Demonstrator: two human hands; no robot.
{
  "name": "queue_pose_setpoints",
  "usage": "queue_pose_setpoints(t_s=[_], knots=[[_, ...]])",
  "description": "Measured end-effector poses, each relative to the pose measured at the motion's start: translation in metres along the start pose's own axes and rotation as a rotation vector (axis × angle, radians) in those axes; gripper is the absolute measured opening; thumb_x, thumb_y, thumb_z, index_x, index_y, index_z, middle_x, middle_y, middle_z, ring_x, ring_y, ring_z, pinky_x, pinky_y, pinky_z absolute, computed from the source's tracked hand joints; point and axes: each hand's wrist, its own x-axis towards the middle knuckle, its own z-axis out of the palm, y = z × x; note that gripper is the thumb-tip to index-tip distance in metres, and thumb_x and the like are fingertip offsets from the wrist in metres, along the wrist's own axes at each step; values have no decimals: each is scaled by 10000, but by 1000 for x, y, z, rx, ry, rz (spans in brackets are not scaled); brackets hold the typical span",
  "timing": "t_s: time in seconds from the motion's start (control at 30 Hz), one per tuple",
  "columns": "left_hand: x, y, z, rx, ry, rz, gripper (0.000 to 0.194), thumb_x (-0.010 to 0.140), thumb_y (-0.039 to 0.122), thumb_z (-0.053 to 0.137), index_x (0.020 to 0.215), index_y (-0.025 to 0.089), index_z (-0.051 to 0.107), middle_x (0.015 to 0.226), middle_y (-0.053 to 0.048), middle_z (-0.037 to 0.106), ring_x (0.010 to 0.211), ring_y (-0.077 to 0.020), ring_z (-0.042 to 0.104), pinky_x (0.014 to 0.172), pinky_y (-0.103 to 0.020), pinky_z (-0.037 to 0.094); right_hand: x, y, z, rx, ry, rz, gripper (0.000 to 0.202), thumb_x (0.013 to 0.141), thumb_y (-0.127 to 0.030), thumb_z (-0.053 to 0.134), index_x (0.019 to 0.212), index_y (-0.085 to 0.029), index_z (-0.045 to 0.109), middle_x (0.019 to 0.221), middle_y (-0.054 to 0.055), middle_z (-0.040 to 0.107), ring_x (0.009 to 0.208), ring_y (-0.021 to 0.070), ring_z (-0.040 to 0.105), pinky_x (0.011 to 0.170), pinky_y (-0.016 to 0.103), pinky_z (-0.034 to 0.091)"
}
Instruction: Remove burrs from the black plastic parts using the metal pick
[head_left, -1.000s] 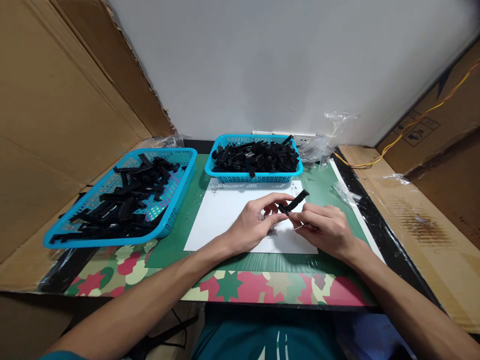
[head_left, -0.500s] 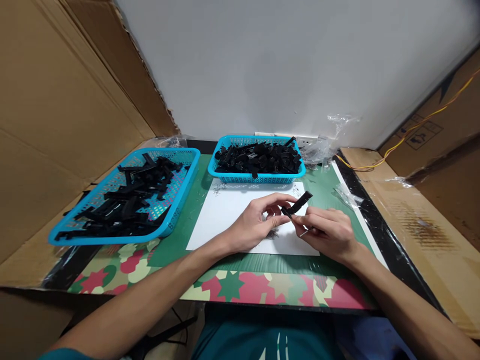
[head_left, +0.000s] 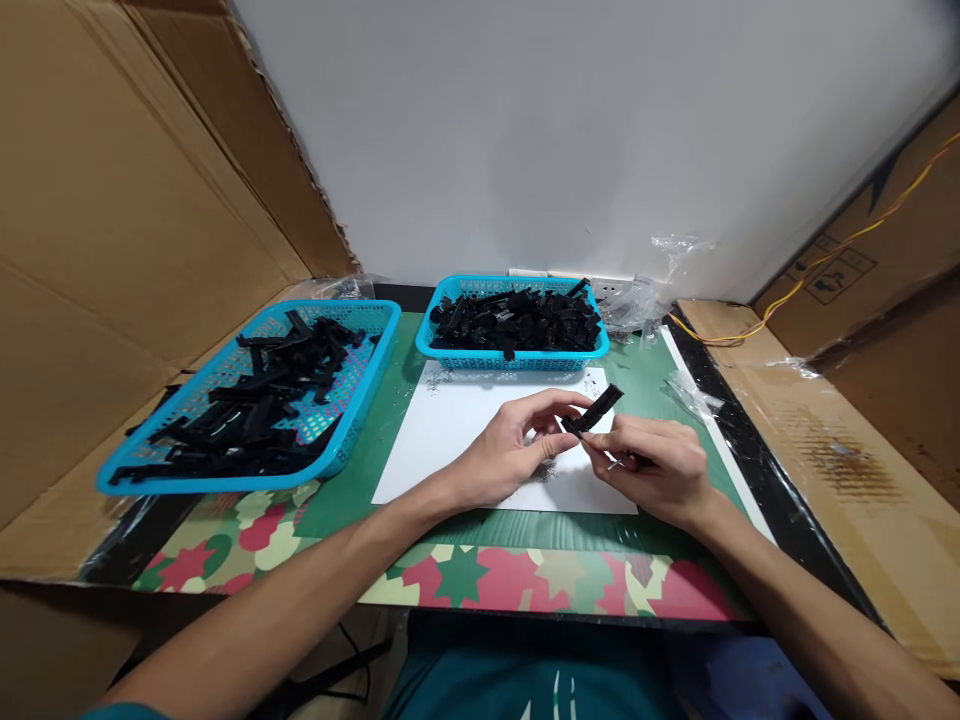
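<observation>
Between the thumb and fingers of my left hand (head_left: 517,440) is a black plastic part (head_left: 602,407), its long flat arm tilted up to the right. My right hand (head_left: 656,460) is closed close beside it, fingertips at the part's lower end. A thin silvery rod (head_left: 613,463) pokes out from under the right fingers; the rest of it is hidden in the hand. Below the hands, a small heap of tiny dark grey bits (head_left: 546,470) lies on the white sheet (head_left: 435,450).
Black plastic parts fill a blue basket (head_left: 517,361) behind the sheet. Another blue basket (head_left: 375,375) at the left holds more of them. Clear plastic bags (head_left: 637,305) lie at the back right, by cardboard (head_left: 810,430) and a yellow wire (head_left: 776,305).
Both hands stay almost in place, still on the black part. The view has shifted very slightly.
</observation>
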Motion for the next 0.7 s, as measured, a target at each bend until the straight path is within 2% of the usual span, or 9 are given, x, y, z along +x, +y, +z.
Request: queue_pose_setpoints(t_s=[0.3,0.5,0.7], knots=[[0,0,-1,53,11,22,354,972,263,710,1322,214,701,1254,-98,739,1010,-199,674,867,-317,529,-4,4,1,-7,0,-8,195,936,-68,637,802,-210,622,584,-69,452,497,85,365,491,234,308],[0,3,-2,77,17,19,344,971,291,714,1303,202,714,1228,-100,734,882,-166,644,796,-302,526,-3,4,1,-27,0,-7,231,949,-83,631,761,-215,615,572,-69,444,489,87,366,487,237,312],[0,0,-2,78,14,30,343,969,301,725,1299,209,723,1250,-103,730,915,-172,654,805,-292,529,-2,1,1,18,-21,1,239,963,-97,632,754,-213,624,566,-68,438,481,87,358,482,243,308]])
